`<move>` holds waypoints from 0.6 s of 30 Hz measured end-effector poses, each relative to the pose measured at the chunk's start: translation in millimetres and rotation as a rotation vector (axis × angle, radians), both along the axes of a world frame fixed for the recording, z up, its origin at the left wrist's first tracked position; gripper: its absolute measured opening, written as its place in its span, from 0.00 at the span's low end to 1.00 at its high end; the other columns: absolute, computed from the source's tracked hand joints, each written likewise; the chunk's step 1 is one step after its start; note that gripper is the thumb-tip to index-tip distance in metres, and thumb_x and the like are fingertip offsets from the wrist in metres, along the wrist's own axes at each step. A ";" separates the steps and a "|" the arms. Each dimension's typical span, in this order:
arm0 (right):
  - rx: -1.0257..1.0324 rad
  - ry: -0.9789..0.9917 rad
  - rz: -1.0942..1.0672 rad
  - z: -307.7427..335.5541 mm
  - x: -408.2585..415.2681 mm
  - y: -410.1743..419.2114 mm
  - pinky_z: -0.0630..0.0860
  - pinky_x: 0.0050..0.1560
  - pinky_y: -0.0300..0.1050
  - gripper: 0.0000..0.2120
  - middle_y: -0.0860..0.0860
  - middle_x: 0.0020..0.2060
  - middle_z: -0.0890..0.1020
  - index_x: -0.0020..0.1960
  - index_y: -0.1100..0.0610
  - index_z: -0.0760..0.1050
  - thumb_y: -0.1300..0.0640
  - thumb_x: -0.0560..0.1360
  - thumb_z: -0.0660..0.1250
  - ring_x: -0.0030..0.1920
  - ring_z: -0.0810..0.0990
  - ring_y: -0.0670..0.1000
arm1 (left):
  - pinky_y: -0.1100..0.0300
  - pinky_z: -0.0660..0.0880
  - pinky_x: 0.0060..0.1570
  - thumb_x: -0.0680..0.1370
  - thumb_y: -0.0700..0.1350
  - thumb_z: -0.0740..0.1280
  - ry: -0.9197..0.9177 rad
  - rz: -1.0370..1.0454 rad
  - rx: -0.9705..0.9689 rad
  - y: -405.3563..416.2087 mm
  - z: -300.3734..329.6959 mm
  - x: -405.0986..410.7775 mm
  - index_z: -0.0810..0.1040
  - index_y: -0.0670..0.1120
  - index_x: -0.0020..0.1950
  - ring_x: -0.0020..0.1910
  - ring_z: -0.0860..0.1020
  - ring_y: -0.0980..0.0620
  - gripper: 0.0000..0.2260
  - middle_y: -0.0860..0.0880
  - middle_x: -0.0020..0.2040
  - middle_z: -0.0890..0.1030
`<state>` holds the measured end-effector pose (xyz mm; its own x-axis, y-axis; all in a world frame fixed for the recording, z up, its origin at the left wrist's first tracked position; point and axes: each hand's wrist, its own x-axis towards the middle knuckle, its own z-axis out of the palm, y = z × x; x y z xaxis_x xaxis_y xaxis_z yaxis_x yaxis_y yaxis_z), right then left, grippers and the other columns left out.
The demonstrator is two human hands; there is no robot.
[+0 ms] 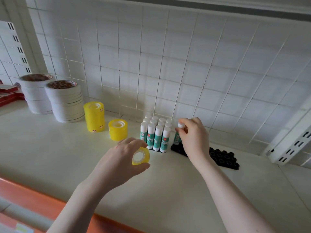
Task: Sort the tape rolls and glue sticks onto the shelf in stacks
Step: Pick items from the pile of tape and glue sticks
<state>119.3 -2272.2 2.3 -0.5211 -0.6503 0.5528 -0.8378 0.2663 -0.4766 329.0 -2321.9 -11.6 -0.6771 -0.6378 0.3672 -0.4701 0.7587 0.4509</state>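
Observation:
My left hand (121,158) grips a small yellow tape roll (141,156) above the white shelf (50,157). My right hand (193,138) pinches an upright glue stick (178,134) by its white cap, its base on a black holder tray (222,158). A block of several glue sticks (155,132) with green labels stands just left of it. Farther left stand a short yellow tape stack (118,129) and a taller yellow tape stack (94,116). Two stacks of white tape rolls (65,101) stand at the back left.
A white wire grid panel (185,64) backs the shelf. Red boxes (8,95) lie at the far left. A white slotted bracket (289,147) angles down at the right. The shelf's front edge is orange (33,195).

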 end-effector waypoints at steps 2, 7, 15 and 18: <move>0.005 0.037 -0.012 0.8 1.7 -1.6 0.66 0.39 0.44 0.04 0.53 0.43 0.75 0.46 0.61 0.79 0.62 0.74 0.66 0.39 0.77 0.57 | 0.63 0.69 0.48 0.69 0.56 0.73 0.002 0.000 0.000 -2.4 -1.3 1.5 0.74 0.53 0.61 0.54 0.74 0.54 0.22 0.56 0.57 0.76; 0.031 0.126 -0.023 0.8 -0.6 -5.0 0.65 0.36 0.45 0.05 0.55 0.38 0.73 0.41 0.63 0.78 0.63 0.74 0.65 0.35 0.74 0.60 | 0.65 0.66 0.47 0.69 0.55 0.73 -0.002 0.000 0.013 -6.2 -5.4 3.0 0.74 0.53 0.61 0.55 0.73 0.54 0.22 0.56 0.57 0.75; -0.026 0.172 -0.008 -5.2 -1.7 -6.4 0.64 0.33 0.42 0.03 0.51 0.34 0.69 0.40 0.64 0.79 0.67 0.72 0.68 0.30 0.73 0.60 | 0.66 0.66 0.49 0.70 0.55 0.72 -0.024 -0.012 0.038 -8.6 -11.1 1.4 0.73 0.54 0.62 0.56 0.72 0.56 0.22 0.57 0.59 0.75; -0.006 0.155 -0.011 -4.2 -1.9 -4.5 0.64 0.33 0.43 0.04 0.53 0.35 0.72 0.42 0.64 0.80 0.66 0.73 0.67 0.32 0.73 0.59 | 0.66 0.66 0.49 0.70 0.55 0.72 -0.024 -0.007 0.037 -10.0 -10.4 1.4 0.73 0.54 0.62 0.56 0.72 0.56 0.22 0.57 0.59 0.74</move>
